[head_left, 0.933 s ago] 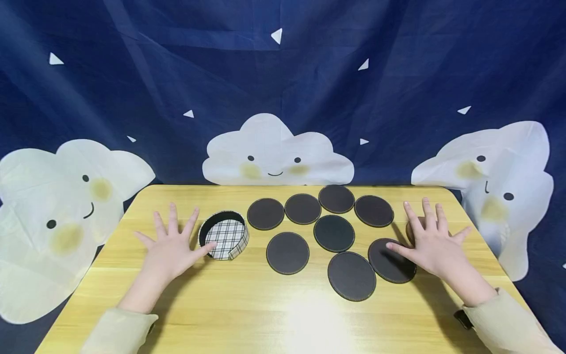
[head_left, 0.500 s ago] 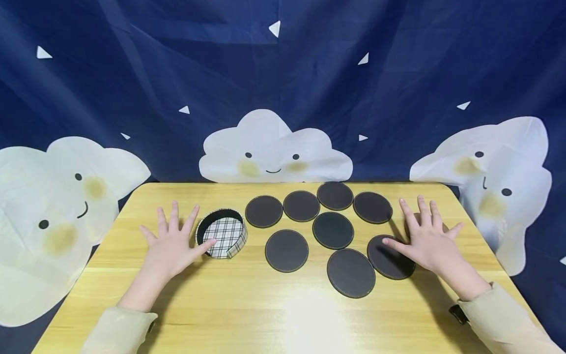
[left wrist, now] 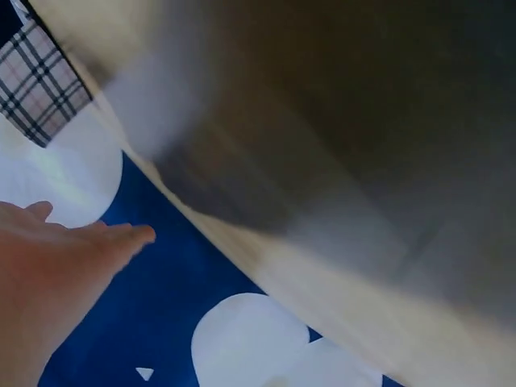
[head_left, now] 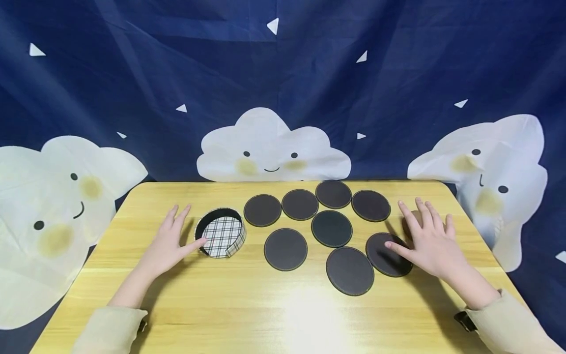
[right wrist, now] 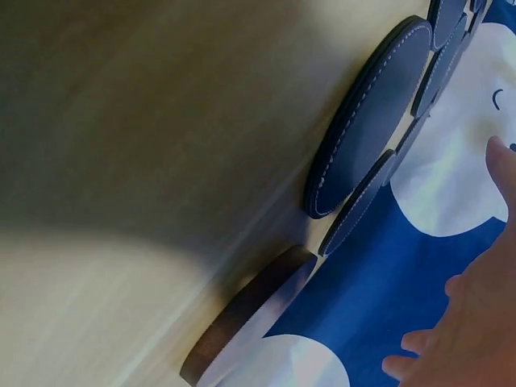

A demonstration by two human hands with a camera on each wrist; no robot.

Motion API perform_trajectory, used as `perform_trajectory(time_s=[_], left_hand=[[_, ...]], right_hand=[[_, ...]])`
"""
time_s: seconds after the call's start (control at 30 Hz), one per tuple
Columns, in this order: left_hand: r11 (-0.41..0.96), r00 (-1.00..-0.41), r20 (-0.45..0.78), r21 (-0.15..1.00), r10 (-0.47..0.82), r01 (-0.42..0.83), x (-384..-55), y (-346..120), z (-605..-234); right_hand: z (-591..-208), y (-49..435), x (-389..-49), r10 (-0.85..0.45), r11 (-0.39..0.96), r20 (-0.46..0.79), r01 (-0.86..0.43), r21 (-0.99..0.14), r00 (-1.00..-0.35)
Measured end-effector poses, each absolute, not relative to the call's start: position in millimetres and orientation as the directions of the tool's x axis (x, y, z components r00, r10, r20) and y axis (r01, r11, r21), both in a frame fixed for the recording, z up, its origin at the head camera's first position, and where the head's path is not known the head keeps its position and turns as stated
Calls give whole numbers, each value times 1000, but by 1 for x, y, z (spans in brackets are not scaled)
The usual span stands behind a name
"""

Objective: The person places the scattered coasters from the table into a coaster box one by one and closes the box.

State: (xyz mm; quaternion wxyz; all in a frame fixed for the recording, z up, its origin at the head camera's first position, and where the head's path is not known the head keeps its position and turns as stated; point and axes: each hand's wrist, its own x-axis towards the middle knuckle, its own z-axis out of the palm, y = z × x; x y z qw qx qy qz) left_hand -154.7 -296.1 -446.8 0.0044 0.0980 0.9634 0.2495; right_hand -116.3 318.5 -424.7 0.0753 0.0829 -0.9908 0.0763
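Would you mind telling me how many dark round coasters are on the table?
8 in plain view: four in the back row, one central, three in front. Another may hide under the right hand.

worktop (head_left: 247, 305): light wood grain is shown | backdrop (head_left: 177, 64): dark blue cloth is hung behind | cloud cutouts (head_left: 271, 152): three smiling white shapes are pinned | small white triangles (head_left: 273, 25): scattered above

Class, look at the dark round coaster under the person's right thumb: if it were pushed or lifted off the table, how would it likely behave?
The coaster lies flat on the table, so a push would probably slide it, not roll it. Its stitched rim and even thickness in the right wrist view suggest it is fairly stiff and light. Being so flat, its edge may be awkward for the right hand to lift.
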Motion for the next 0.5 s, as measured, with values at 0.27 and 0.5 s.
perform_trajectory(time_s=[0.27,0.5], left_hand=[[764,-966,1,613,257,203,-160,-304,-453],[629,-942,11,741,336,233,-165,-306,-457]], right_hand=[[-429,318,-108,-281,940,233,-316,-128,-931],[-439,316,-101,-386,899,233,-420,-121,-893]])
